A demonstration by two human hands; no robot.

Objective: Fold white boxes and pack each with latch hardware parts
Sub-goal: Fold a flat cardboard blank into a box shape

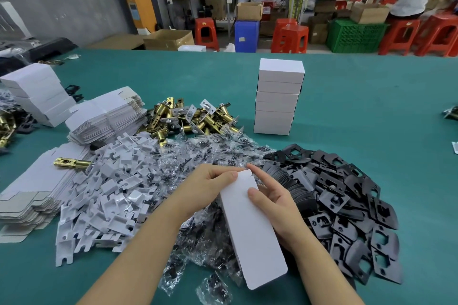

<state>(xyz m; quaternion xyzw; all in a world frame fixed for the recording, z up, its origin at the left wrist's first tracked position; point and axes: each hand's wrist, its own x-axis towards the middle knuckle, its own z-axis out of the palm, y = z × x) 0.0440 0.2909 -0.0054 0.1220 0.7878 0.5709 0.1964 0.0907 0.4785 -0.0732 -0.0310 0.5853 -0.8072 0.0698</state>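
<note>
Holding: both hands carry one white box (250,225) above the heaps, its long face up and its near end pointing back at the person.
Left hand: the left hand (210,188) curls round the far left corner of the box, thumb on the top edge, fingers hidden beneath.
Right hand: the right hand (270,195) pinches the right side, thumb flat on the white face and forefinger stretched along the far end, where a flap seems to be going in.
Step in hand: probably closing the far end; whether parts are already inside cannot be told.
Doing it well: keep the left grip steady as the brace, let the right forefinger press the flap straight along its crease, and keep the walls square so the tuck slides in without buckling the card.
Just below: clear screw bags (210,156) lie under the hands, white plastic inserts (109,193) to the left, black strike plates (347,193) to the right.
Farther out: brass latches (193,116) are heaped beyond the bags, beside flat box blanks (109,114).
Finished work: a stack of closed boxes (277,96) stands upright on the green table (371,106), well apart from the hands; a squarely shut box will stack there best.
</note>
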